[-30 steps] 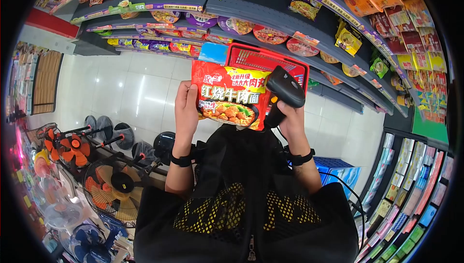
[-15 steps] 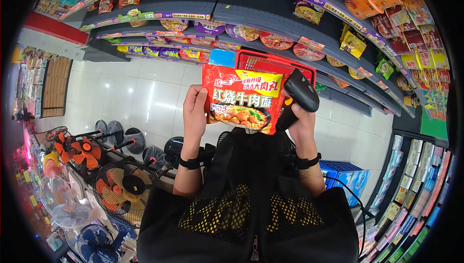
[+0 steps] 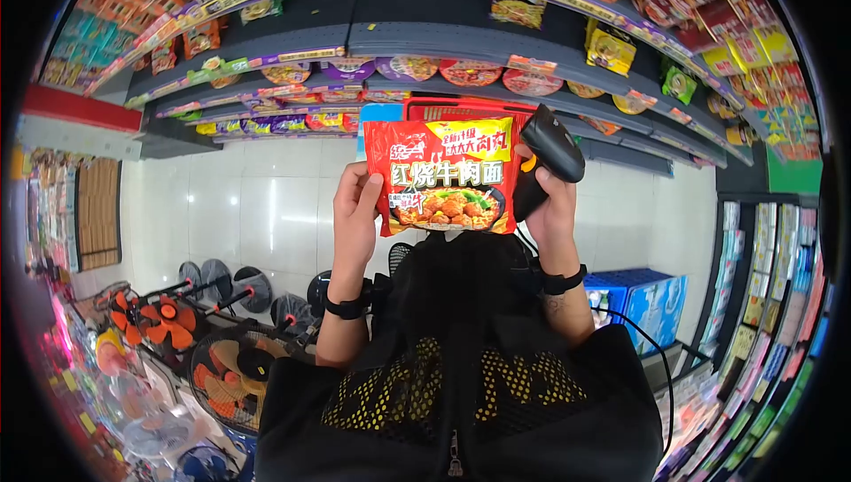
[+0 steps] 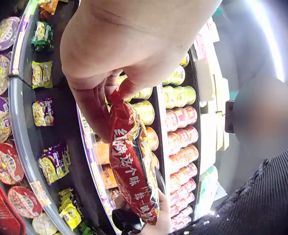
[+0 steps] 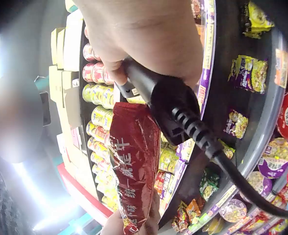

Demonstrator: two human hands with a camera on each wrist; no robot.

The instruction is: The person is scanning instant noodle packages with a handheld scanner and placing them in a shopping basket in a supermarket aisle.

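Red plastic basket [image 3: 461, 110] mostly hidden behind red foil noodle packet [image 3: 441, 176]. Left hand [image 3: 355, 216] pinches packet's edge; right hand [image 3: 551, 207] curls round black handheld scanner [image 3: 551, 147] beside packet.

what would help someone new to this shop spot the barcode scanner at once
Start at the grey shelves holding noodle bowls, then drop to the red noodle packet the left hand holds up before them. At the packet's right edge the right hand grips the barcode scanner: black and corded, unlike the colourful packaging around it.
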